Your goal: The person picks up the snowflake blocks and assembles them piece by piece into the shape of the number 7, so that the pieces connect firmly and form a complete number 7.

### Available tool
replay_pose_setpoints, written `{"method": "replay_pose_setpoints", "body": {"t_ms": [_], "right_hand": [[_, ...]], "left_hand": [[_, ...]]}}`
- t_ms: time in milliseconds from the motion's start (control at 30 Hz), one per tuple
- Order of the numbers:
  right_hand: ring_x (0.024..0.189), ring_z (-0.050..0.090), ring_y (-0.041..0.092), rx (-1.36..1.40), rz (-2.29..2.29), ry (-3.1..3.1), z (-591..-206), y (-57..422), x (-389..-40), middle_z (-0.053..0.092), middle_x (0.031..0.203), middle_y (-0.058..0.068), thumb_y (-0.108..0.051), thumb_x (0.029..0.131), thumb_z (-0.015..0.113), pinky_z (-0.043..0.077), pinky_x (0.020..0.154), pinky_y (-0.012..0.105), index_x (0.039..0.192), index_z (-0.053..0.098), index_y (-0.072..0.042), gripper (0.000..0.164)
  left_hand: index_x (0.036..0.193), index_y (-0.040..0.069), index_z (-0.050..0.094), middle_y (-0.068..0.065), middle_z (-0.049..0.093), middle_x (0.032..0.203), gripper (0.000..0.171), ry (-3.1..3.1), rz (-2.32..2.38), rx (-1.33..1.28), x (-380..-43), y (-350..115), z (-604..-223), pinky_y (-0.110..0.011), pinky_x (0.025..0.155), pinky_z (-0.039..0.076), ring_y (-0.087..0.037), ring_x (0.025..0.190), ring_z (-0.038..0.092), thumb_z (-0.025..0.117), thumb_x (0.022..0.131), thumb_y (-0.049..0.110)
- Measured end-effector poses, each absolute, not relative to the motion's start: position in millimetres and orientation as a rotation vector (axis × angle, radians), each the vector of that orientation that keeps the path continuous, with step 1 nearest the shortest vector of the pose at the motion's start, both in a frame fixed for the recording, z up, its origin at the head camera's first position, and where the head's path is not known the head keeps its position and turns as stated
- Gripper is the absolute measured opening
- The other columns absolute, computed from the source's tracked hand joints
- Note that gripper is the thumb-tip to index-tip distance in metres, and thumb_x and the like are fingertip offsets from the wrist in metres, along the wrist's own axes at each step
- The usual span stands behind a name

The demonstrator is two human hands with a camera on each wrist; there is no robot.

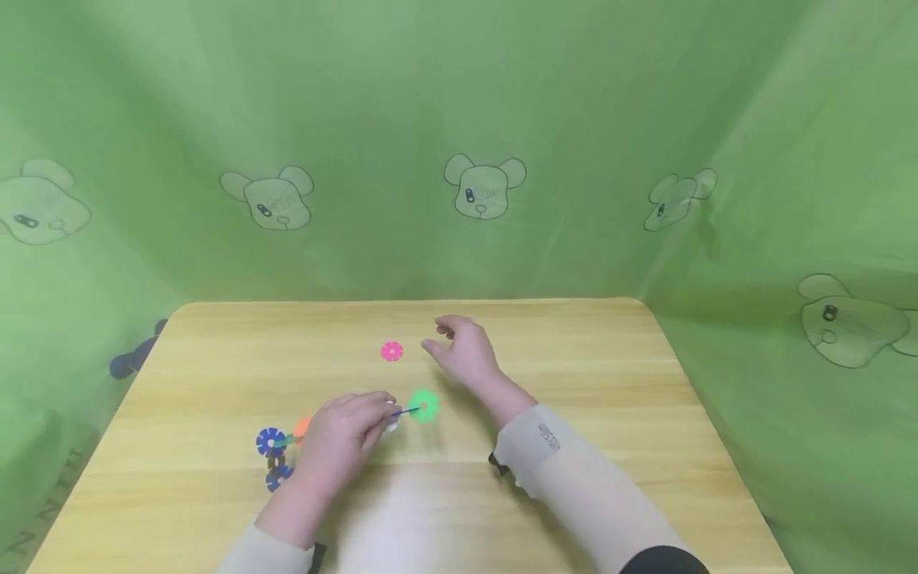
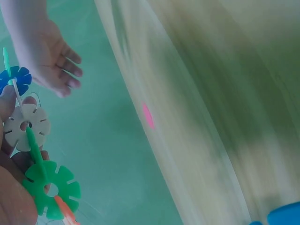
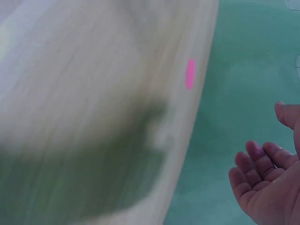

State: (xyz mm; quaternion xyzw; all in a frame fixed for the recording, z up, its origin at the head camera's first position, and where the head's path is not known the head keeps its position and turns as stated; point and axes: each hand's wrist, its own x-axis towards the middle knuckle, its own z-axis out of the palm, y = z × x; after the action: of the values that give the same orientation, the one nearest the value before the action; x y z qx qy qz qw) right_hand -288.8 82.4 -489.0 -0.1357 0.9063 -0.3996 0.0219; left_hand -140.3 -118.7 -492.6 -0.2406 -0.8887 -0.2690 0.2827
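Observation:
My left hand [image 1: 340, 438] grips a chain of slotted plastic discs slotted into each other. At its right end a light green disc [image 1: 424, 406] joins an edge-on blue one; to the hand's left hang an orange disc [image 1: 302, 427] and a blue disc [image 1: 271, 442], with brown and blue pieces below. The left wrist view shows the fingers around a white disc [image 2: 26, 126], between a blue disc [image 2: 18, 80] and a green disc [image 2: 54, 190]. Holding nothing, my right hand [image 1: 468, 355] hovers above the table, fingers loosely bent, right of a loose pink disc [image 1: 392, 351].
Under both hands lies a wood-grain table [image 1: 574, 351] with rounded far corners. Green curtain [image 1: 373, 239] with bear-head drawings surrounds it at the back and sides. A dark purple shape [image 1: 136, 355] shows beside the table's left edge.

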Motion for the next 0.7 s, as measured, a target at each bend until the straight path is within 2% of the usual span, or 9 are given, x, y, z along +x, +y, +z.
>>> {"method": "replay_pose_setpoints", "body": {"t_ms": [200, 433, 700], "right_hand": [[0.125, 0.065, 0.035, -0.404, -0.996, 2.830, -508.3, 63.3, -305.4, 0.068, 0.137, 0.017, -0.034, 0.096, 0.081, 0.053, 0.108, 0.049, 0.144, 0.059, 0.002, 0.064], [0.133, 0.059, 0.040, -0.383, -0.847, 2.829, -523.4, 46.2, -315.7, 0.061, 0.146, 0.021, -0.038, 0.095, 0.080, 0.048, 0.114, 0.052, 0.145, 0.058, 0.003, 0.068], [0.121, 0.064, 0.043, -0.389, -0.780, 2.802, -536.3, 24.9, -310.7, 0.062, 0.140, 0.024, -0.041, 0.091, 0.083, 0.056, 0.103, 0.054, 0.141, 0.061, 0.003, 0.071]], "left_hand": [[0.102, 0.011, 0.081, -0.005, 0.080, 0.108, 0.019, -2.411, -0.719, -0.609, -141.3, -124.1, -491.8, -0.043, 0.085, 0.064, -0.022, 0.095, 0.077, 0.085, 0.084, 0.012], [0.101, 0.012, 0.081, -0.005, 0.080, 0.107, 0.019, -2.359, -0.705, -0.633, -146.4, -125.9, -494.1, -0.043, 0.084, 0.064, -0.021, 0.094, 0.077, 0.085, 0.083, 0.013], [0.099, 0.013, 0.081, -0.003, 0.080, 0.107, 0.019, -2.348, -0.717, -0.600, -142.1, -127.6, -498.7, -0.041, 0.082, 0.065, -0.019, 0.092, 0.077, 0.086, 0.081, 0.012]]}}
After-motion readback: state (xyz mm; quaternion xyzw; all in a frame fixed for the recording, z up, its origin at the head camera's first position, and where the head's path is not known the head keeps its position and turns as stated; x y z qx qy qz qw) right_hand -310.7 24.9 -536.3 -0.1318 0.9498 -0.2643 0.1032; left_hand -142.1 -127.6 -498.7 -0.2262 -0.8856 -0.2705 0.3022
